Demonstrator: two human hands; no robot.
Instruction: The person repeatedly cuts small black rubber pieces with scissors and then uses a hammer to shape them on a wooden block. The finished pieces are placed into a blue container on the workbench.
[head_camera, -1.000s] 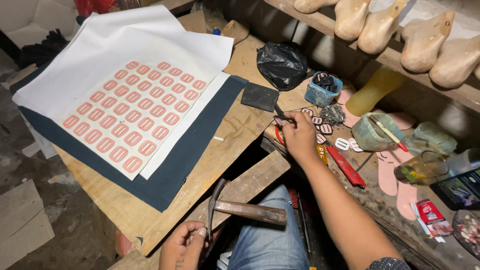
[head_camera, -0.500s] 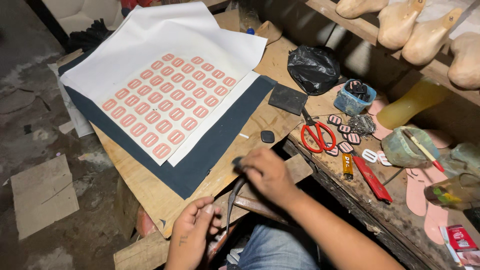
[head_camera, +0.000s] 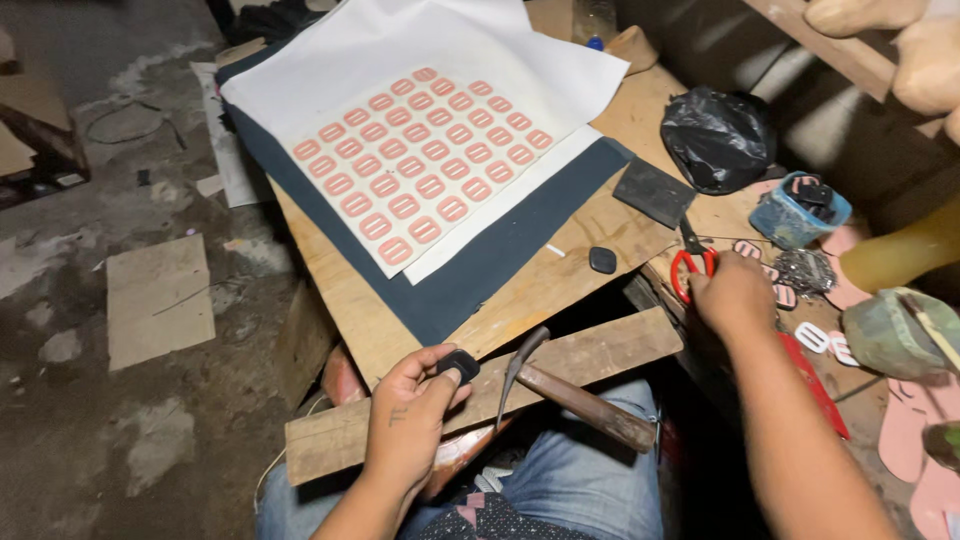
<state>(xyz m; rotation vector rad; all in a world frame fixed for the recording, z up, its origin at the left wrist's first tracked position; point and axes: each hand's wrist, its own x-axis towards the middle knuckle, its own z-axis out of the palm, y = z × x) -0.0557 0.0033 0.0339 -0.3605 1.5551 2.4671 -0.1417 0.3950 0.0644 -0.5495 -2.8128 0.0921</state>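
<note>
Two hands apart: your left hand (head_camera: 415, 415) pinches a black pad (head_camera: 458, 364); your right hand (head_camera: 733, 292) closes over red scissors (head_camera: 690, 268), right of frame.

black buckle (head_camera: 458, 364), red-handled scissors (head_camera: 692, 268), navy sheet (head_camera: 480, 275)

Clearly a small shoemaking workshop; rough plywood bench (head_camera: 560, 290) over a dusty concrete floor (head_camera: 90, 300); pale shoe lasts (head_camera: 900, 50) lined up on a plank shelf (head_camera: 790, 25); white sheet of pink cut-out pieces (head_camera: 420, 165) spread over dark blue material (head_camera: 470, 280); hammer (head_camera: 570, 390) on a timber offcut; red-handled scissors (head_camera: 690, 265), pink sole shapes (head_camera: 915, 450) and scattered buckles alongside.
</note>
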